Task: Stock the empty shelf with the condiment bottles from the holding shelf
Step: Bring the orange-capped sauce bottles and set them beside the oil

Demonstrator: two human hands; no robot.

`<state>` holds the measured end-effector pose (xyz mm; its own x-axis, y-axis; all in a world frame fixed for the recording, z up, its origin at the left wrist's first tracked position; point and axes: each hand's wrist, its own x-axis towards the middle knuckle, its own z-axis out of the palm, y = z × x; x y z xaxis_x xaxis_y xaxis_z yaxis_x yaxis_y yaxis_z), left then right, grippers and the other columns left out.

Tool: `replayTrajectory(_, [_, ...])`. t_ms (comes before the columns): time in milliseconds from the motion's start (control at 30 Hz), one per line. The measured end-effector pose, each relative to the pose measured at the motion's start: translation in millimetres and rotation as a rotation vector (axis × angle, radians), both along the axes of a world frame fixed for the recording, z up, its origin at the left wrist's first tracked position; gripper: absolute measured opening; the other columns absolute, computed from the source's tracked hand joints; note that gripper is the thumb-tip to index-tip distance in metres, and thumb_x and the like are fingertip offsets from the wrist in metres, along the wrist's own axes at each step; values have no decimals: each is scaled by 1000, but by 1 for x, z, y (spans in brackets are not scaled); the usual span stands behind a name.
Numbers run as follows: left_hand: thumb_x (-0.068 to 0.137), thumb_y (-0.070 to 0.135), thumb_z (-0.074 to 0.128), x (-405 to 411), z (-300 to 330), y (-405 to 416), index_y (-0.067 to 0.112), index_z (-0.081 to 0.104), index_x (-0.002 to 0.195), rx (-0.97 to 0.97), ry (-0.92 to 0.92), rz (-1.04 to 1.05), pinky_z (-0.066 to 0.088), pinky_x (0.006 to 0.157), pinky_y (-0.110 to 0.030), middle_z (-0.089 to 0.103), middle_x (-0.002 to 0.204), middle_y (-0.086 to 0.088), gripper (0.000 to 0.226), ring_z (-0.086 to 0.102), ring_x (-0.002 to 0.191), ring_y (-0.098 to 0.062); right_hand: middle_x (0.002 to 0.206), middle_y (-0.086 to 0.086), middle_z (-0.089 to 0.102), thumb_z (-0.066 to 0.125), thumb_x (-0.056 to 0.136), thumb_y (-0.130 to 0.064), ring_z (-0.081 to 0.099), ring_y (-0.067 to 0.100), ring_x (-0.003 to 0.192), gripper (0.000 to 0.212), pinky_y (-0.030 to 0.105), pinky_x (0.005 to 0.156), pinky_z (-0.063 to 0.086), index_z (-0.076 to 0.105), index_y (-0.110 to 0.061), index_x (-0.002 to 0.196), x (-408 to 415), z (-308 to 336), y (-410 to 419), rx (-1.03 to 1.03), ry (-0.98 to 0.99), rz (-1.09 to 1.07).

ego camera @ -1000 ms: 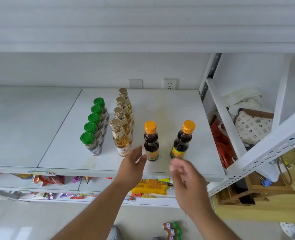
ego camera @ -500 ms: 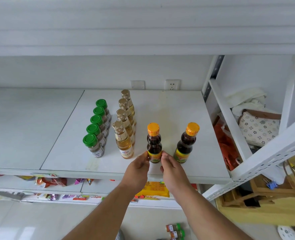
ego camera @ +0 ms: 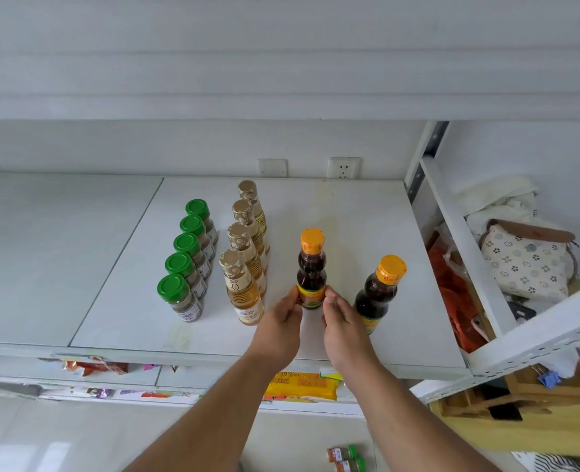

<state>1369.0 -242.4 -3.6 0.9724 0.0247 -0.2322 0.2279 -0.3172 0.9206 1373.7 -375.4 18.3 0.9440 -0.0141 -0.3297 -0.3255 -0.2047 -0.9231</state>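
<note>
On the white shelf [ego camera: 360,212] stand a row of several green-capped spice jars [ego camera: 183,267], a row of several gold-capped pale oil bottles [ego camera: 244,264], and two dark sauce bottles with orange caps. My left hand [ego camera: 280,321] and my right hand [ego camera: 341,321] hold the base of the left dark sauce bottle [ego camera: 311,267] from both sides; it stands upright on the shelf. The second dark sauce bottle [ego camera: 380,291] stands just right of my right hand, partly hidden by it.
A white upright and slanted braces [ego camera: 452,233] bound the shelf on the right, with a patterned bag [ego camera: 523,260] and red plastic behind. Snack packs [ego camera: 299,386] lie on the shelf below. Small spice bottles [ego camera: 346,458] show near the floor. Two wall sockets [ego camera: 344,166] sit at the back.
Both hands reached forward from the shelf edge and closed on the base of the left dark sauce bottle. The bottle now stands slightly farther back than before.
</note>
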Motion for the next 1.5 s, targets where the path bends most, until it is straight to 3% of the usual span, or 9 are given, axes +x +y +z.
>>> replayTrajectory(300, [107,13,41,24,5,0,37,53,145,85,-90,29,39,88,0,67,127,19,47,58,114,2,158,-6,45,36,111,-34,40,14,146,45,23,116,27,43,-25,155,27,-4,9,-41,-24,-8])
replayTrajectory(600, [108,14,41,31,2,5,33,52,147,97,-87,17,38,92,0,66,132,16,45,57,122,0,160,-5,43,34,111,-35,37,16,149,46,23,116,24,41,-25,156,26,-4,14,-106,-36,5])
replayTrajectory(800, [107,16,40,31,1,4,34,48,149,113,-55,18,44,103,-17,65,135,15,46,56,126,-3,160,-6,43,34,111,-36,37,16,149,47,21,111,24,40,-27,156,26,3,15,-91,-27,25])
replayTrajectory(933, [107,18,42,15,2,-2,8,52,140,117,-10,116,46,105,-39,63,136,-12,37,55,128,-29,152,-12,47,37,110,-37,39,6,144,46,21,115,26,43,-26,155,3,9,2,-43,-25,78])
replayTrajectory(967, [107,17,42,6,1,-6,6,54,136,98,-4,124,47,101,-36,63,132,-15,34,56,126,-31,148,-17,48,39,109,-39,41,1,140,45,22,116,28,46,-29,152,-10,10,-7,-23,-8,97])
replayTrajectory(1100, [108,18,45,-33,5,-30,22,42,155,11,112,68,30,92,5,53,148,8,47,45,134,2,116,-19,74,51,106,-32,66,3,116,24,41,109,50,69,-33,121,-63,-2,-53,23,0,-145])
replayTrajectory(1167, [109,19,44,-36,4,-40,27,39,156,-9,112,4,28,95,2,49,152,10,48,42,137,3,113,-14,74,49,107,-25,68,10,114,23,46,107,51,68,-29,117,-66,-9,-74,-33,8,-292])
replayTrajectory(1300, [109,21,42,-25,11,-58,29,37,157,-3,105,-72,27,105,-9,45,153,11,49,39,142,-1,144,-12,56,43,108,-31,53,17,136,40,46,119,38,51,-40,146,-41,-9,-90,-92,70,-191])
replayTrajectory(1500, [107,19,41,-17,10,-69,34,40,156,17,46,-148,35,116,-19,53,149,20,51,47,138,-1,135,-22,49,38,110,-20,42,1,124,48,22,101,31,42,-44,151,-26,12,-82,-112,-15,11])
